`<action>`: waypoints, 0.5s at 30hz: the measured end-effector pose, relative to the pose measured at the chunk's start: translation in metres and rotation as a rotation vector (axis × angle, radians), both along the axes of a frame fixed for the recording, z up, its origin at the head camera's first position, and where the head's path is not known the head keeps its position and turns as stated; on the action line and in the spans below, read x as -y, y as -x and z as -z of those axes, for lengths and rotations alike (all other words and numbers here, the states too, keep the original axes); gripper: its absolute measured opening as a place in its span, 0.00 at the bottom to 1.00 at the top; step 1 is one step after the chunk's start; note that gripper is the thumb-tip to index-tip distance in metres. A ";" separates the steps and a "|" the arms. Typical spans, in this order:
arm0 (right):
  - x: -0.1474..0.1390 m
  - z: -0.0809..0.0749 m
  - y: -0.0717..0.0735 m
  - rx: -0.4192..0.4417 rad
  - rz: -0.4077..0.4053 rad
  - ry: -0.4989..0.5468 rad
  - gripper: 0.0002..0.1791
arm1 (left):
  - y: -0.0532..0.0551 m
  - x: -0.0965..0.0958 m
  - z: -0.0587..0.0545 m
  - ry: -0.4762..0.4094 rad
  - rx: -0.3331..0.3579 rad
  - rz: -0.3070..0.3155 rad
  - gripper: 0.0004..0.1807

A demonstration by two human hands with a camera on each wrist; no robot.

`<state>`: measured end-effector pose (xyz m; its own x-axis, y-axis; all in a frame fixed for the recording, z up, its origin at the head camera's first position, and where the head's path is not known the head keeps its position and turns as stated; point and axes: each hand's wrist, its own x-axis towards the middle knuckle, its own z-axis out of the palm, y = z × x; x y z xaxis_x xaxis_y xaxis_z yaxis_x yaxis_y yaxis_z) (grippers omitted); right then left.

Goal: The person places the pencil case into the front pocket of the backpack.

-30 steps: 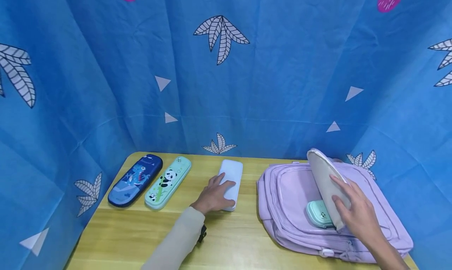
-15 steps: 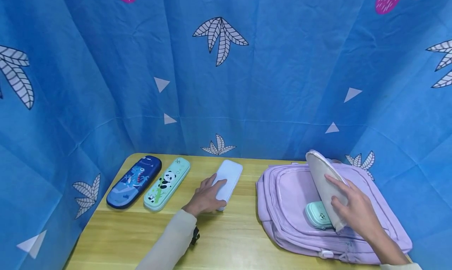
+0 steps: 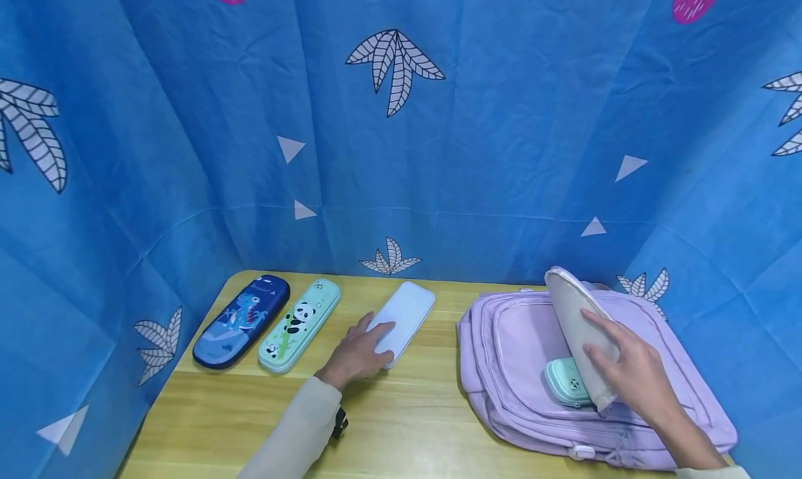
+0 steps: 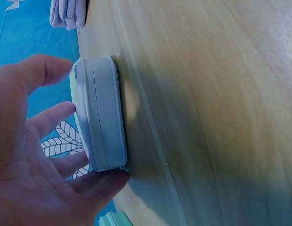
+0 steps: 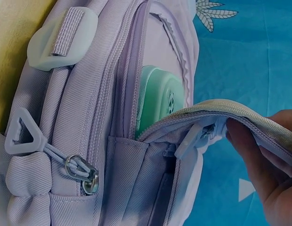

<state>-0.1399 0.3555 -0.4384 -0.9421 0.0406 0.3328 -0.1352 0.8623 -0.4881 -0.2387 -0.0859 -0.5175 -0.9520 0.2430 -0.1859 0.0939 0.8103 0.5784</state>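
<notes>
A pale blue pencil case (image 3: 406, 310) lies slanted on the table. My left hand (image 3: 358, 350) spreads over its near end, thumb at the right edge and a finger along the opposite side. The left wrist view shows the case's zipped end (image 4: 102, 113) between the fingers of the left hand (image 4: 37, 127). My right hand (image 3: 635, 367) holds up the flap (image 3: 579, 329) of the lilac backpack's (image 3: 532, 326) front pocket. In the right wrist view, the fingers of the right hand (image 5: 263, 165) pinch the flap's zipped edge. A mint pencil case (image 3: 566, 381) sits inside the pocket, partly hidden by the flap.
A navy dinosaur pencil case (image 3: 241, 322) and a mint panda pencil case (image 3: 299, 326) lie side by side at the table's left. Blue patterned cloth (image 3: 501, 131) hangs behind and on both sides. A buckle (image 5: 63, 40) and zip pull hang on the backpack's side.
The pale blue pencil case has turned clockwise, its near end shifting left along with my left hand. My right hand keeps the flap raised in nearly the same place.
</notes>
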 end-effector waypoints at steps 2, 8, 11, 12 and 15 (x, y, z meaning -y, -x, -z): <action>-0.001 0.000 -0.001 0.006 0.003 0.004 0.37 | -0.002 -0.001 0.001 -0.003 0.009 -0.005 0.37; -0.002 -0.001 -0.001 -0.020 -0.002 0.002 0.36 | -0.004 -0.003 0.000 0.004 0.007 -0.003 0.47; -0.001 -0.003 -0.001 -0.017 -0.002 0.009 0.36 | -0.006 -0.003 -0.002 0.014 -0.009 -0.001 0.49; 0.000 -0.003 0.000 -0.014 -0.002 0.012 0.36 | -0.006 -0.002 -0.002 0.018 -0.014 -0.002 0.49; 0.002 -0.002 -0.001 0.001 -0.003 0.019 0.36 | -0.008 0.000 0.000 0.026 -0.034 -0.014 0.49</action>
<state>-0.1392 0.3540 -0.4360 -0.9425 0.0443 0.3313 -0.1371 0.8527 -0.5041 -0.2309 -0.0856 -0.5174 -0.9611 0.2254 -0.1596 0.1018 0.8263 0.5540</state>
